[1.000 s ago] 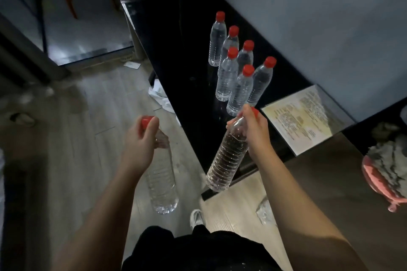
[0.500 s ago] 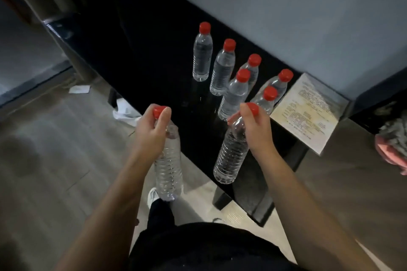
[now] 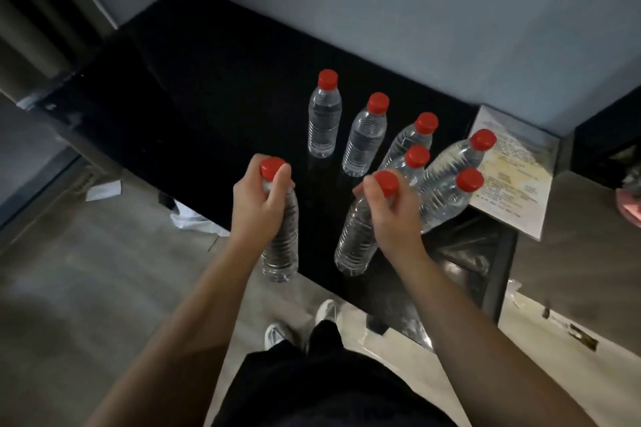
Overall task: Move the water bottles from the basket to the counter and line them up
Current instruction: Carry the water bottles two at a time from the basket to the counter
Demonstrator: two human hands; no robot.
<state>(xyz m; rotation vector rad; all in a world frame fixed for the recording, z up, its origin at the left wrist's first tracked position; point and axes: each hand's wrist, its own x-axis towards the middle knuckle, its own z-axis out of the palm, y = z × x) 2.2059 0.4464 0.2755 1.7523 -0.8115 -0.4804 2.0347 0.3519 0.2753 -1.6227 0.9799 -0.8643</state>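
Two water bottles are held by their necks at the near edge of the black table (image 3: 225, 80). The left grip (image 3: 258, 208) is curled around the neck of the left bottle (image 3: 282, 243), thumb and fingers wrapped just beneath the red left cap (image 3: 272, 166). The body hangs nearly upright from the grip toward 6 o'clock. Its base is seen at the table's front edge, and whether it rests on anything cannot be told.

The right grip (image 3: 392, 218) is closed around the neck of the right bottle (image 3: 353, 243), with the fingers pinched below the red right cap (image 3: 386, 183). This bottle is tilted, its cap toward 1 o'clock and its base toward 7 o'clock of the grip, over the table's near strip. Contact with the surface cannot be judged. The two held bottles are apart, the left one at 9 o'clock of the right one.

Six more red-capped bottles are stood on the table between 11 and 2 o'clock of the right grip. A back row is formed by the first bottle (image 3: 324, 118), the second bottle (image 3: 366, 139), the third bottle (image 3: 409, 142) and the fourth bottle (image 3: 454, 159). Two front bottles (image 3: 444, 204) are set closer, just beside the right grip.

A printed sheet (image 3: 513, 177) is seen at 3 o'clock of the row. At 6 o'clock, two pale shoes (image 3: 326, 310) are seen on the floor (image 3: 86, 270).
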